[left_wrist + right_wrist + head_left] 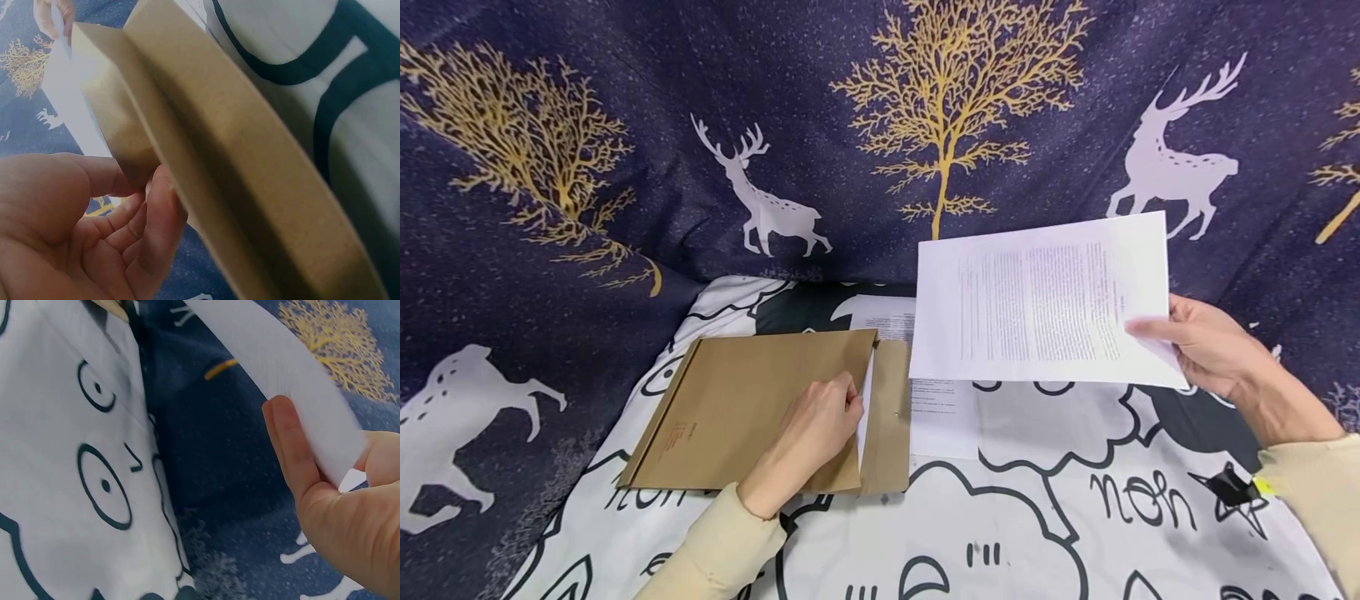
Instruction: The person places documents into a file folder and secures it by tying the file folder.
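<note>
A brown kraft-paper file folder (737,400) lies on the left side of the printed cloth, its flap (889,417) folded out to the right. My left hand (820,425) pinches the folder's cover at its right edge, thumb on one side and fingers on the other in the left wrist view. White paper (866,400) shows in the gap between cover and flap. Raised to the right, a printed sheet of paper (1030,312) is held at its right end between the thumb and fingers of my right hand (1213,350). In the right wrist view the paper (287,381) bends upward.
Another printed sheet (947,425) lies on the cloth, partly covered by the flap and the raised paper. The white cloth (1015,517) with black cartoon drawings spreads below. Behind it hangs a dark blue curtain (865,167) with deer and gold trees.
</note>
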Motion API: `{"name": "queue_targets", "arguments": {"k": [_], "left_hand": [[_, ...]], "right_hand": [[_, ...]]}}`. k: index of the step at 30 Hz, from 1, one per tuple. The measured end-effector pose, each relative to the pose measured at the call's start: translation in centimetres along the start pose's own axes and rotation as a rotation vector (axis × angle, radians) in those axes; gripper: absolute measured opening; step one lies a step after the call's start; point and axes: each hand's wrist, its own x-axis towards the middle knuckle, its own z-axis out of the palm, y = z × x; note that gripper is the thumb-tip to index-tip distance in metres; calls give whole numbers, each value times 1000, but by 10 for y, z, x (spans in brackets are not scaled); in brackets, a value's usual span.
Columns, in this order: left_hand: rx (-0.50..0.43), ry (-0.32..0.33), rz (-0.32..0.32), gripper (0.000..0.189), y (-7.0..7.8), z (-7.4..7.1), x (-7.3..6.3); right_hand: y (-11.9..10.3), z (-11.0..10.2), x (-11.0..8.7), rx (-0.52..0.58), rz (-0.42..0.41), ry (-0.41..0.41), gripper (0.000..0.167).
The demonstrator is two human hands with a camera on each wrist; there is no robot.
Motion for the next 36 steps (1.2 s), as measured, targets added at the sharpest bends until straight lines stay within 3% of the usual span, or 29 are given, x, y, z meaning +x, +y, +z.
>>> {"name": "queue_targets", "arguments": {"k": [4,13,19,27,36], "left_hand": [[-2,-3,-4,14,0,0,0],[-14,-23,-28,13,1,-2,-1],[-15,-30,-38,14,1,-2,0],[-22,-24,-33,16,1,-2,0],[-21,-21,-24,16,0,-1,0]], "right_hand": [[8,9,-1,-24,18,-68,35],[22,22,-5,-259,141,-23,28],[31,26,-6,-241,224,-85,22],[40,35,1,-206,198,-130,21],[46,46,7,-220,213,-69,20]]}}
